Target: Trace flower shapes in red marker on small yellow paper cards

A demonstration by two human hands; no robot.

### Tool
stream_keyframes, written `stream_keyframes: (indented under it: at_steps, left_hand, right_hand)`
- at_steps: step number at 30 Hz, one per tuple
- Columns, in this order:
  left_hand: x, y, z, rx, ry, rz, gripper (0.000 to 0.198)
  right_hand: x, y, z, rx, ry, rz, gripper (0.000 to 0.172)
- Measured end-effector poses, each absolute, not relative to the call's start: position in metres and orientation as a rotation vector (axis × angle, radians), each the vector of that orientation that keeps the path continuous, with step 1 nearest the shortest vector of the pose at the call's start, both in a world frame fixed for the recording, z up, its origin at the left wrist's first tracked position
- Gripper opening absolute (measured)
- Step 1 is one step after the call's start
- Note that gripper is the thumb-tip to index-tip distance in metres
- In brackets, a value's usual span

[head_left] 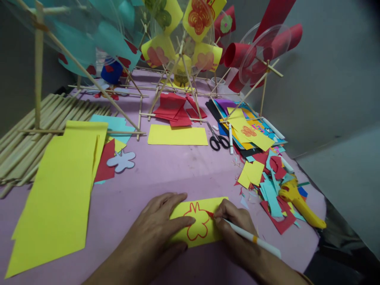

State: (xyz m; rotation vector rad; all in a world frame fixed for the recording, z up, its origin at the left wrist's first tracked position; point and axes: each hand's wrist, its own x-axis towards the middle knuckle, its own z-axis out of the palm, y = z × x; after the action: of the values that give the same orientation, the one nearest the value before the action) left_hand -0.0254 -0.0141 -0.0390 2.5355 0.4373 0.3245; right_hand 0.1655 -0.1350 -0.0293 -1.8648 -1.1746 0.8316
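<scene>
A yellow paper strip lies near the table's front edge, bearing a red butterfly outline. My left hand rests on the paper's left end, its fingers spread and the thumb and forefinger reaching over the sheet. In my right hand is a white felt-tip marker with an orange band, gripped close to its red tip. That tip touches or nearly touches the outline's upper right wing. Farther back lie another yellow paper strip and scissors with black handles.
Yellow sheets and wooden sticks lie left, beside a grey butterfly cutout. Paper scraps and a yellow glue gun sit right. Behind stand stick frames carrying paper pinwheels. Red paper lies beneath them.
</scene>
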Motion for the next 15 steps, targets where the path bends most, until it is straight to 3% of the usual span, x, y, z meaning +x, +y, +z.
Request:
stream_keyframes:
  at_steps: [15]
  left_hand:
    - [-0.0255, -0.014, -0.0385, 2.53, 0.446, 0.313, 0.048]
  right_hand:
    - [0.1676, -0.1368, -0.0295, -1.824, -1.167, 0.85, 0.009]
